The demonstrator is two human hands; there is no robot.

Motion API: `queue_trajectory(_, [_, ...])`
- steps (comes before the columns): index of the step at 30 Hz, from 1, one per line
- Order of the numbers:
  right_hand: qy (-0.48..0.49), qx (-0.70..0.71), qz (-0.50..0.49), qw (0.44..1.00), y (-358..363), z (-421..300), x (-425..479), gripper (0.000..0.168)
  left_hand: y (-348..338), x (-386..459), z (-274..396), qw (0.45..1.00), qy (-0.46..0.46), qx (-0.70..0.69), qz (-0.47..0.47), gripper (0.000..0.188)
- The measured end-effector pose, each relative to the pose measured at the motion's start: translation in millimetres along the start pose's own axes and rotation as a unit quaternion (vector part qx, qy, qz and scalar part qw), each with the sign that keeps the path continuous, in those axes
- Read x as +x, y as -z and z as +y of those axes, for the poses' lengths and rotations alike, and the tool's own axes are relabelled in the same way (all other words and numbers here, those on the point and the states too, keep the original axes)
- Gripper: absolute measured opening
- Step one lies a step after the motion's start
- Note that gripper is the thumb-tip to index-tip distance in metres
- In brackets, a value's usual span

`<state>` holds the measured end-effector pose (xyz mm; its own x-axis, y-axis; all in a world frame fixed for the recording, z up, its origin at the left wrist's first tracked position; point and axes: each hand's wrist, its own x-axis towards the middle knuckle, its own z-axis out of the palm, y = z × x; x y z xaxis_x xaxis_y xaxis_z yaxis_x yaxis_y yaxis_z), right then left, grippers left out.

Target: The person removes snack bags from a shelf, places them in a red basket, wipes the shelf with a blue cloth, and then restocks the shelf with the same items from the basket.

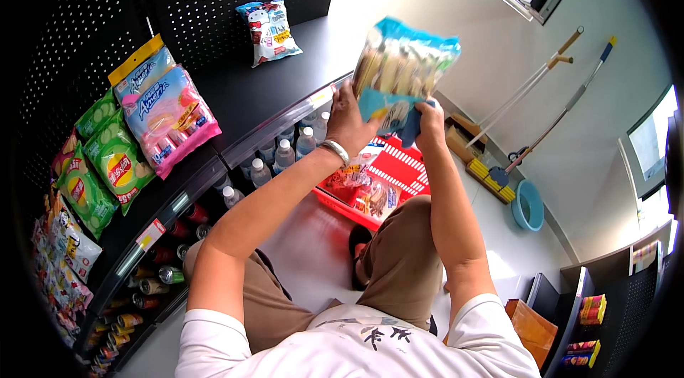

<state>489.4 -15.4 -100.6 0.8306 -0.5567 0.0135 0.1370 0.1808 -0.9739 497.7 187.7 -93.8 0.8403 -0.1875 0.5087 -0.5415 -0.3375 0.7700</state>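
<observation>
A blue, partly clear snack bag (402, 70) filled with long pale pieces is held up before me, slightly blurred. My left hand (350, 127), with a silver bangle at the wrist, grips its left side. My right hand (430, 120) holds its lower right corner, along with a dark blue cloth (410, 128). Below the bag, a red plastic basket (342, 207) sits on the floor, partly hidden by my arms and knee. Packaged snacks (377, 199) lie inside it.
Left, a black shelf (235, 89) carries a Hello Kitty snack bag (271, 30), pink wafer bags (171, 121) and green Lay's chip bags (118, 161). Water bottles (285, 156) and drink cans (171, 274) stand beneath. A broom (526, 95), mop (566, 111) and blue basin (528, 206) are at right.
</observation>
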Motion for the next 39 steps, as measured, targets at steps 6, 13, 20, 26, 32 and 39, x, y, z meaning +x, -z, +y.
queue_trajectory(6, [-0.153, -0.363, -0.041, 0.918, 34.3, 28.6, -8.1, 0.018, -27.1, -21.6, -58.0, 0.971, 0.176, 0.026, -0.16, 0.076])
queue_trajectory(13, [-0.047, -0.572, -0.217, 0.79, 66.9, 55.1, 15.1, 0.034, -66.0, -23.1, -153.7, 0.965, 0.173, -0.038, -0.195, 0.077])
queue_trajectory(20, [-0.149, -0.591, -0.187, 0.77, 53.1, 32.6, -3.3, 0.024, -60.4, -15.0, -141.4, 0.96, 0.247, 0.05, -0.122, 0.061])
queue_trajectory(26, [-0.164, -0.522, -0.158, 0.822, 16.7, 29.3, -6.8, 0.03, -24.6, 22.0, -155.0, 0.978, 0.194, 0.038, -0.069, 0.066])
queue_trajectory(32, [-0.133, -0.492, -0.167, 0.844, 38.2, 62.7, 11.2, 0.023, 3.5, 64.8, -110.3, 0.984, 0.163, -0.008, -0.07, 0.06])
queue_trajectory(39, [-0.11, -0.203, -0.186, 0.955, -23.8, 54.3, -9.9, 0.023, 82.1, 118.2, -147.4, 0.977, 0.177, -0.069, 0.1, 0.056])
